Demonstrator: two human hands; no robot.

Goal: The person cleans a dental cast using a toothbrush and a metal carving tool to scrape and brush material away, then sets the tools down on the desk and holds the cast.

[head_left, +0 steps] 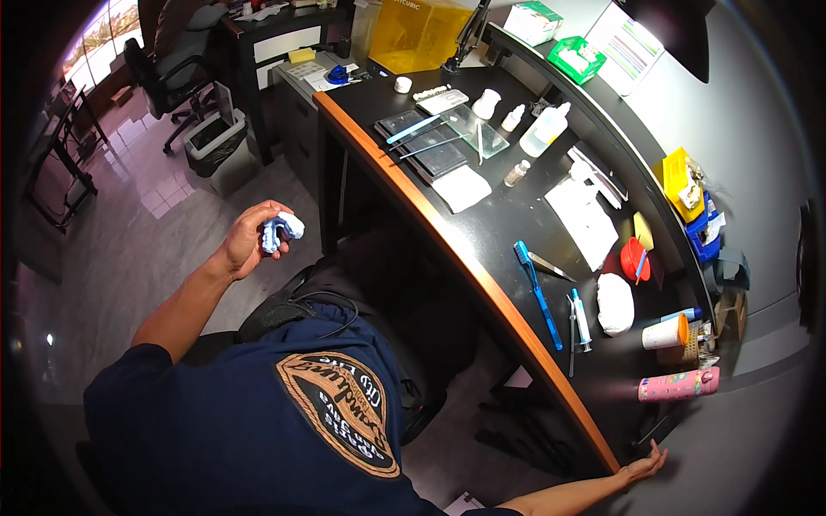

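Note:
My left hand (245,241) is raised over the floor at the left of the desk. Its fingers curl round a pale blue and white horseshoe-shaped piece that looks like a dental cast (285,229). My right hand (644,465) reaches past the desk's near right corner, fingers stretched out and holding nothing that I can see. Close above its fingertips lies a dark flat object (659,427) that I cannot identify. Beyond that, a pink patterned bottle (680,384) lies on its side in the picture.
The black desk (516,215) has a wooden front edge. On it are a blue brush (540,297), a syringe (582,320), a red bowl (634,258), a white lump (615,304), a glass plate (476,132) and a clear bottle (545,131). A bin (217,142) stands behind my left hand.

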